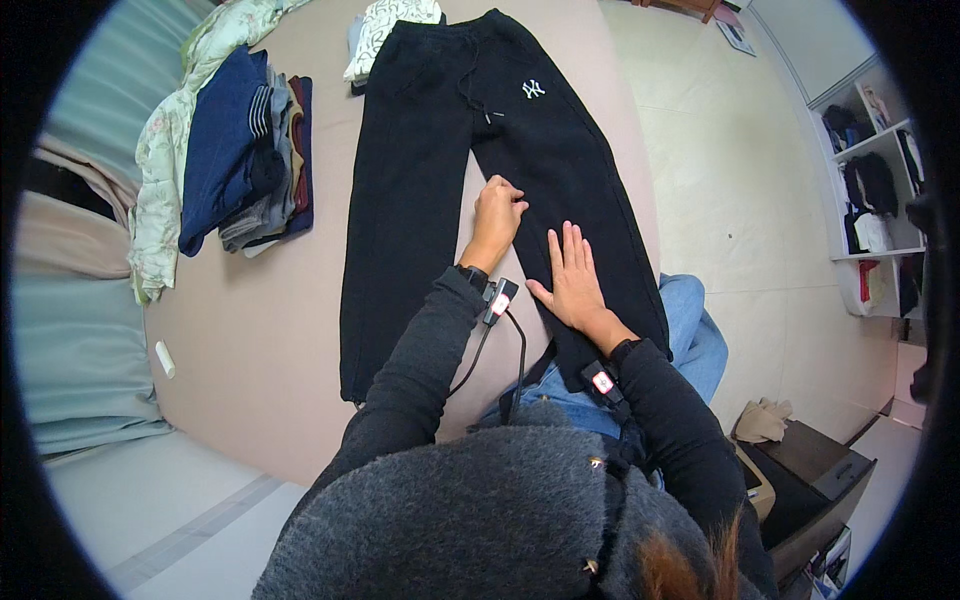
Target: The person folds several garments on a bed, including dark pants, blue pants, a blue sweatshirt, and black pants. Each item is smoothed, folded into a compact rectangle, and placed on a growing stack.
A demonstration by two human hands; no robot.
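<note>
Black sweatpants [415, 130] lie spread on the bed, waistband at the far end and both legs pointing toward me. A drawstring hangs from the waist, and a small white emblem marks the right-hand side. My left hand [494, 220] is closed at the inner edge of the right-hand leg, its fingertips pinching the fabric there. Flat on that same leg, nearer to me, rests my right hand [573, 283], fingers stretched out. Both wrists wear dark bands with small cabled devices.
A pile of folded clothes [285, 165] with a navy garment on top stands at the left, beside a floral cloth [155, 190]. White patterned folded clothing [385, 35] lies behind the waistband. A white shelf unit [865, 150] and a dark drawer cabinet [805, 460] are on the right.
</note>
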